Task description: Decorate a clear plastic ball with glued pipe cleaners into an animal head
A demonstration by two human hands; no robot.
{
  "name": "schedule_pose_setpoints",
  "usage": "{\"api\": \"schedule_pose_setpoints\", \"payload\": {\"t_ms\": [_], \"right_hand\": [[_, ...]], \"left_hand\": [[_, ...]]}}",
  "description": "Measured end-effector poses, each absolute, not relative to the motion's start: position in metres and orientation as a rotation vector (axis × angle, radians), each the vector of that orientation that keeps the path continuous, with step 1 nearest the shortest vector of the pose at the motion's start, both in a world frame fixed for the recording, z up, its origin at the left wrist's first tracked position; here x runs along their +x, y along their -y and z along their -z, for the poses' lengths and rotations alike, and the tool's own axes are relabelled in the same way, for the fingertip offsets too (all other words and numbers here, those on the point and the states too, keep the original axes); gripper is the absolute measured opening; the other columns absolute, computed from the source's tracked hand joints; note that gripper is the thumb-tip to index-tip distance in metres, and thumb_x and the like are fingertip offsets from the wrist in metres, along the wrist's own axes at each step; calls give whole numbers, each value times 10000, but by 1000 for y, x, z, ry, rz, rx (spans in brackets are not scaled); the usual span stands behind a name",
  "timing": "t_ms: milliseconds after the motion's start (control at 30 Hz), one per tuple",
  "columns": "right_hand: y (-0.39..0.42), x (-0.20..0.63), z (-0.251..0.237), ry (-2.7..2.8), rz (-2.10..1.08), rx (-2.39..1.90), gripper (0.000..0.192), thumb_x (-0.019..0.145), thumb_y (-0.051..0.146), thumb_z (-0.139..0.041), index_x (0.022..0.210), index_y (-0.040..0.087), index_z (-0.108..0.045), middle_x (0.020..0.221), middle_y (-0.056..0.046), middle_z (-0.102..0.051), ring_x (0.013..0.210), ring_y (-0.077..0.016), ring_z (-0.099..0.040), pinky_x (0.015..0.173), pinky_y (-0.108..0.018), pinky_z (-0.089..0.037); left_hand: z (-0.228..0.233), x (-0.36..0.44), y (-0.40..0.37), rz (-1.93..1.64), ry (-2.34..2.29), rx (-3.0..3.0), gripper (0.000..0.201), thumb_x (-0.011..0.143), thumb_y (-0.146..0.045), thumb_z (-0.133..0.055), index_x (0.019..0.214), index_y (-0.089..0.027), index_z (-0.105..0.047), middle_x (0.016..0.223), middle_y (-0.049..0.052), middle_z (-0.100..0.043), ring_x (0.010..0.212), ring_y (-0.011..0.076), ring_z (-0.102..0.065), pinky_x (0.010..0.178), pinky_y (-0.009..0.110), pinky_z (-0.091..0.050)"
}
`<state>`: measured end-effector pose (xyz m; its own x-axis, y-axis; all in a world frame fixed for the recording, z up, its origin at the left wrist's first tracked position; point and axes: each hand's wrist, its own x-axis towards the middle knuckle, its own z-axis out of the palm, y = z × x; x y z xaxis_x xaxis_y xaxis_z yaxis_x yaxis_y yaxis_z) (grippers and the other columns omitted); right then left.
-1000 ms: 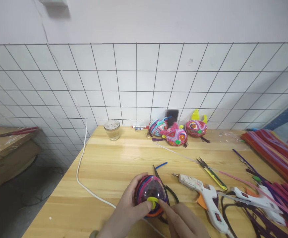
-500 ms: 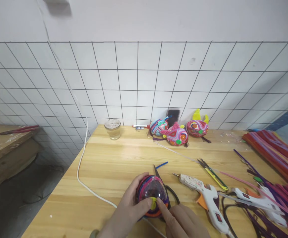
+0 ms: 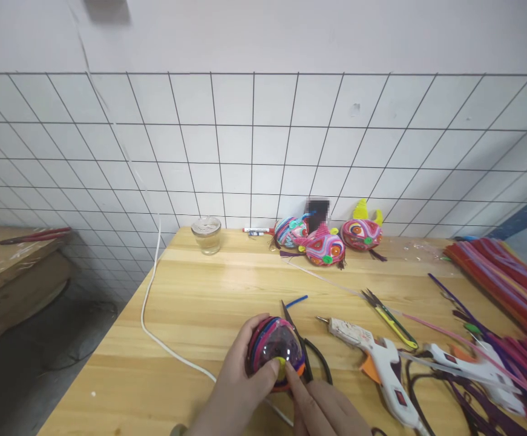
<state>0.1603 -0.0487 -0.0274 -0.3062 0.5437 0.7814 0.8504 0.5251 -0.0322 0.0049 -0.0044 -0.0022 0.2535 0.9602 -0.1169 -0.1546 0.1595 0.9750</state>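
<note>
My left hand [image 3: 245, 378] is wrapped around a clear ball wound with pink, blue, purple and orange pipe cleaners [image 3: 263, 345]. Its thumb presses a small yellow coil [image 3: 282, 367] on the front of the ball. From the other side, my right hand [image 3: 324, 406] reaches in, with its index fingertip against the coil and the other fingers curled; its thumb is hidden. Black-handled scissors [image 3: 322, 360] lie just behind the ball, partly covered by it. A short blue pipe cleaner piece [image 3: 297, 301] is near their tip.
To the right lie a white glue gun [image 3: 390, 375], a second glue gun [image 3: 476, 369], yellow snips [image 3: 390, 321] and bundles of pipe cleaners [image 3: 503, 278]. Decorated balls [image 3: 324, 248] and a glass jar [image 3: 207, 239] stand along the tiled wall. A white cord [image 3: 172, 351] crosses the left side.
The ball and both hands have shifted slightly up and left, and the ball is turned a little. The thumb and index finger stay on the yellow coil.
</note>
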Motion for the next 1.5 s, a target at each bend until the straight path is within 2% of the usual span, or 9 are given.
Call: {"api": "schedule_pose_setpoints", "payload": {"t_ms": [267,500,733,933,1333,1500], "right_hand": [[44,165,27,2046,509,-1062,406,882,70,-432,1249,137,-592,549,8,-581,465,-108,-598,493,-174,-516],[42,164,25,2062,546,-1031,396,875,40,-410,1205,116,-614,549,5,-590,444,-106,-570,473,-181,-489],[43,169,32,2091,552,-1040,358,827,19,-430,1121,69,-629,592,-26,-628,483,-126,-595,504,-210,-501],[43,172,41,2110,529,-1047,359,819,29,-449,1139,47,-611,610,-28,-640,487,-124,-604,515,-206,-503],[42,168,39,2050,585,-1079,303,860,52,-449,1088,76,-646,587,-23,-628,470,-118,-596,504,-208,-486],[44,163,35,1997,588,-1143,291,860,54,-444,1075,95,-636,576,-19,-620,455,-125,-574,479,-223,-469]], "left_hand": [[-1,1,5,-980,-868,990,470,771,-291,-651,1219,-220,-528,1236,88,-614,1147,279,-542,983,391,-412],[7,0,3,-985,-755,814,445,847,-349,-574,1272,-223,-535,1320,113,-582,1207,289,-518,1002,402,-393],[15,-1,5,-984,-704,855,652,745,-276,-694,1352,-228,-461,1383,95,-537,1238,287,-495,1029,391,-375],[23,-2,4,-959,-633,925,785,735,-319,-726,1418,-224,-351,1427,117,-479,1265,303,-469,1045,413,-370],[28,0,4,-970,-753,1055,885,692,-437,-737,1442,-201,-330,1469,139,-416,1303,347,-417,1074,438,-343],[26,-1,3,-962,-688,1051,882,723,-428,-725,1454,-184,-297,1471,158,-411,1303,340,-422,1069,436,-354]]}}
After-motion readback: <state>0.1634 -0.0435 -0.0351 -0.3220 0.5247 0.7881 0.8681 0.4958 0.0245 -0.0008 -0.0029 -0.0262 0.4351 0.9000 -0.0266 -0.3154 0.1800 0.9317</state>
